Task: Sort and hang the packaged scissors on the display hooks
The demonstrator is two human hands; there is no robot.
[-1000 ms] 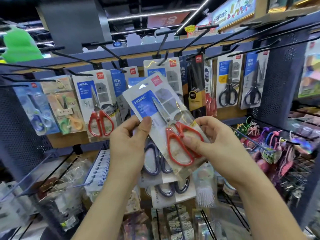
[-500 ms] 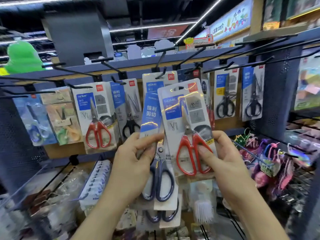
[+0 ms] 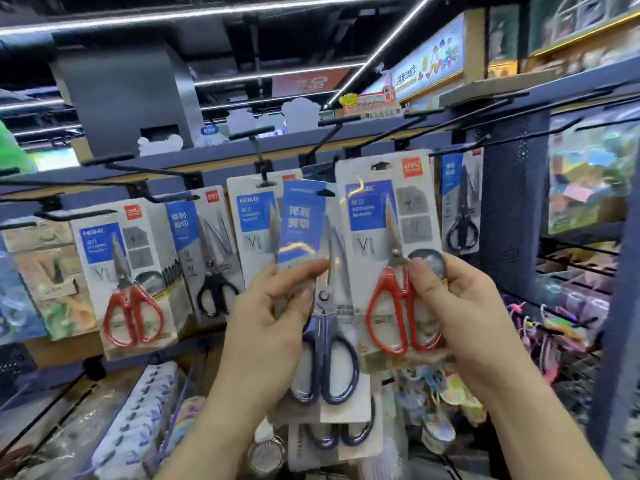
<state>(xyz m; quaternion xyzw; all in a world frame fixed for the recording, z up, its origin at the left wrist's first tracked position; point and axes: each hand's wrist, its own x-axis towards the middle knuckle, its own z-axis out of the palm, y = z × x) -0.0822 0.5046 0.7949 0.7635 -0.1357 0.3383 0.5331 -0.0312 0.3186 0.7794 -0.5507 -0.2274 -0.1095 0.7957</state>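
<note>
My right hand (image 3: 460,327) grips a pack of red-handled scissors (image 3: 388,244) by its lower part and holds it upright, its hang hole near the black display hooks (image 3: 346,140). My left hand (image 3: 266,327) holds a stack of packs with blue-handled scissors (image 3: 325,362) in front. On the hooks behind hang another red-handled pack (image 3: 128,282), a black-handled pack (image 3: 207,254) and a HOME pack (image 3: 252,220) partly hidden by the held packs. A dark-handled pack (image 3: 462,209) hangs to the right.
Several bare black hooks (image 3: 104,161) jut toward me from the blue rail (image 3: 207,157). A perforated blue post (image 3: 512,220) stands at right, with colourful trinkets (image 3: 554,327) beyond it. Bagged goods (image 3: 138,403) hang on the lower row.
My right hand has lifted the red-handled pack higher and to the right, apart from the stack. The view has moved closer to the hooks.
</note>
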